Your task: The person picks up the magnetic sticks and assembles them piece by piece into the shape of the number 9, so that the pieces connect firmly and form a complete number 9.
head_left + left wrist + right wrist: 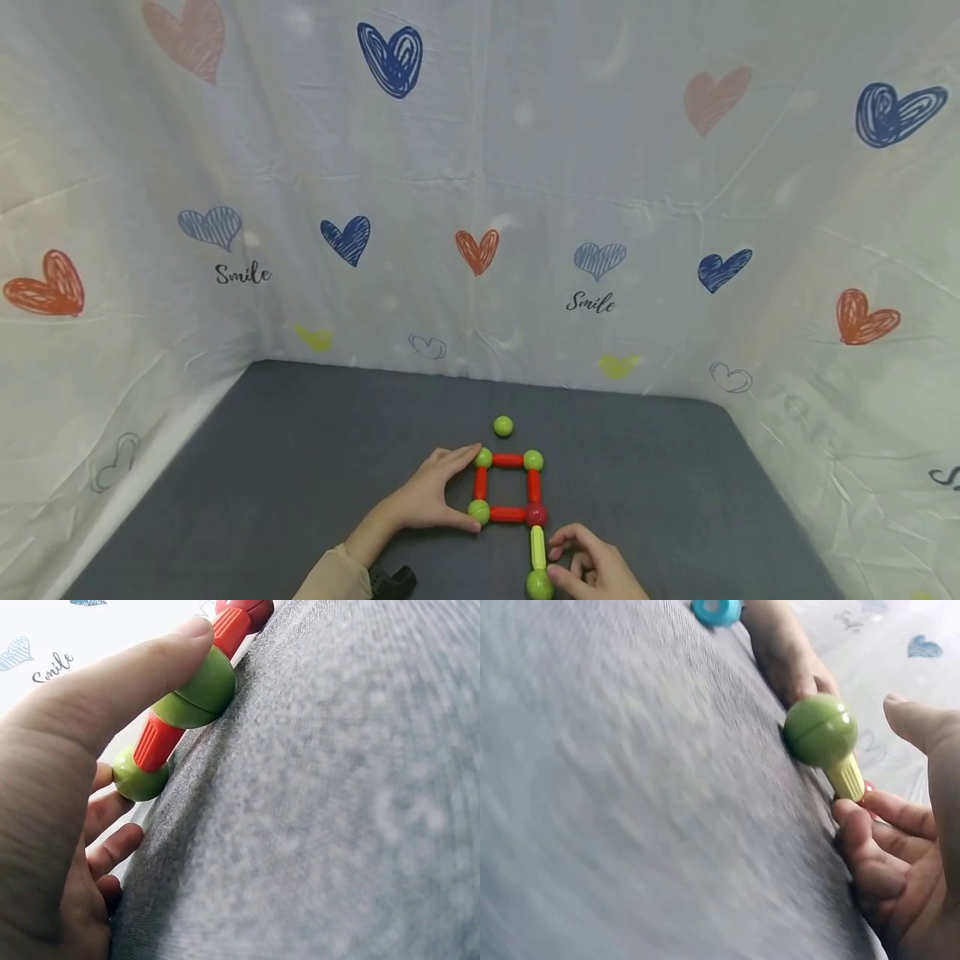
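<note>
Four red rods and balls form a flat square (508, 514) on the dark table, three corners green and one a red ball (536, 513). My left hand (427, 496) spans its left side, thumb against the near green ball (196, 694) and fingertips at the far green ball (140, 776). From the red ball a yellow-green rod (537, 547) runs toward me, ending in another green ball (821, 730). My right hand (596, 567) is beside this rod, bent fingertips right at it; its thumb stands off the ball in the right wrist view.
A loose green ball (503, 426) lies beyond the square. Near my left wrist is a black device (393, 582). The right wrist view shows a turquoise round thing (716, 610). A white curtain (480, 167) with printed hearts surrounds the grey table (300, 433).
</note>
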Motion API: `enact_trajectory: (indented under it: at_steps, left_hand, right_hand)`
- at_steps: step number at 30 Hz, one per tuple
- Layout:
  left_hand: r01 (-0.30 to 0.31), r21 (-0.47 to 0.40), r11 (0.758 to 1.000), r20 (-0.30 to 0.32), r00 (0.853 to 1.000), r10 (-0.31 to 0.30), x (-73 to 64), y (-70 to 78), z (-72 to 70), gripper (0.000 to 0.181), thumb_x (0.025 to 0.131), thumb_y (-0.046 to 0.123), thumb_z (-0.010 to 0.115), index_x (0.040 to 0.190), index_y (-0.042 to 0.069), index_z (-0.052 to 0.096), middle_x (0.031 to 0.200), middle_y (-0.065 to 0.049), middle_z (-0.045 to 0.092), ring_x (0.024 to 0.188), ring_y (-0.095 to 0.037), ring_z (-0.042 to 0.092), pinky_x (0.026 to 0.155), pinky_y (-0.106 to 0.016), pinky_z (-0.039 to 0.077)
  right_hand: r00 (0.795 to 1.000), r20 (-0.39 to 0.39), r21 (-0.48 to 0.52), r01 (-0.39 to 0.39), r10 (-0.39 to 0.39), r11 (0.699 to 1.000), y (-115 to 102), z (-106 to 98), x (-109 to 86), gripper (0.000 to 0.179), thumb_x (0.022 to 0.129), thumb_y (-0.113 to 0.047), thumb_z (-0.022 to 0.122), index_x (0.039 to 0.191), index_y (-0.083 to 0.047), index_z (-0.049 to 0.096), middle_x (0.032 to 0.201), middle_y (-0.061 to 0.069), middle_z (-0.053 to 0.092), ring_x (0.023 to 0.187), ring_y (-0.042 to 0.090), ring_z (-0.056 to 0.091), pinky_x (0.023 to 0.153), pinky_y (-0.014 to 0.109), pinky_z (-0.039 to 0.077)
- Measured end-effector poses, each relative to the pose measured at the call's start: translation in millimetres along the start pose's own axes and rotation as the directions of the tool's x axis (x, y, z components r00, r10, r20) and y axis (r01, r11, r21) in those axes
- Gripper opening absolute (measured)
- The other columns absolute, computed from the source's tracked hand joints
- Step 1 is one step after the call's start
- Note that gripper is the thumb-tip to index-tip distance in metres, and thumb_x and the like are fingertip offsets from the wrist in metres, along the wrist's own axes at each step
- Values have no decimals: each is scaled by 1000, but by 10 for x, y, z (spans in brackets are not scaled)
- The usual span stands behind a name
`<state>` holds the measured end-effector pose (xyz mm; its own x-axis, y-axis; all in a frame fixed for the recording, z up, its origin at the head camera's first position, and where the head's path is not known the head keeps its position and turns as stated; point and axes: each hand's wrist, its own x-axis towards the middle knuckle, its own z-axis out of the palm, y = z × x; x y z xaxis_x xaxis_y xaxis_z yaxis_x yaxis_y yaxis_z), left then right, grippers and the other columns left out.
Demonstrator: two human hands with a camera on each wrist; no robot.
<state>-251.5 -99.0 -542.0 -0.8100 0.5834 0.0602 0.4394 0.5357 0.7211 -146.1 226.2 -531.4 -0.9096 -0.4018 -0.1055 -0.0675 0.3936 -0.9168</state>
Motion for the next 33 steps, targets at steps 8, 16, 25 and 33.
enact_trajectory:
  at_steps: [8, 16, 25, 33]
  left_hand:
    - [-1, -12, 1000, 1, 1000, 1, -15, 16, -8, 117, 77, 55, 93, 169, 16, 32, 171, -2, 35, 137, -29, 42, 109, -64, 39]
    - [12, -10, 1000, 12, 1000, -12, -28, 4, -44, 117, 78, 55, 92, 170, 18, 30, 172, -1, 33, 136, -28, 41, 109, -64, 39]
    - [6, 11, 1000, -2, 1000, -6, -8, 3, -18, 116, 77, 57, 92, 169, 18, 32, 171, -1, 36, 137, -27, 42, 110, -64, 39]
    - [-3, 16, 1000, -9, 1000, 3, -9, 8, 10, 117, 77, 58, 92, 169, 18, 33, 171, -1, 36, 137, -27, 41, 109, -64, 39]
  right_hand:
    - [993, -62, -137, 87, -97, 987, -122, -150, 143, 32, 100, -29, 77, 118, -5, 64, 96, 3, 62, 64, 4, 53, 56, 24, 47]
    - [950, -195, -308, 178, -245, 935, -100, -285, 544, 73, 84, -36, 92, 145, -9, 61, 130, 11, 61, 85, 16, 55, 59, 21, 39]
    - [948, -74, -391, 257, -309, 884, 118, -340, 855, 99, 81, -42, 93, 162, -12, 46, 156, 10, 52, 94, 7, 54, 85, 29, 43]
    - [956, -60, -404, 239, -286, 883, 150, -331, 842, 100, 79, -46, 94, 161, -13, 47, 141, 4, 56, 93, 6, 50, 83, 29, 38]
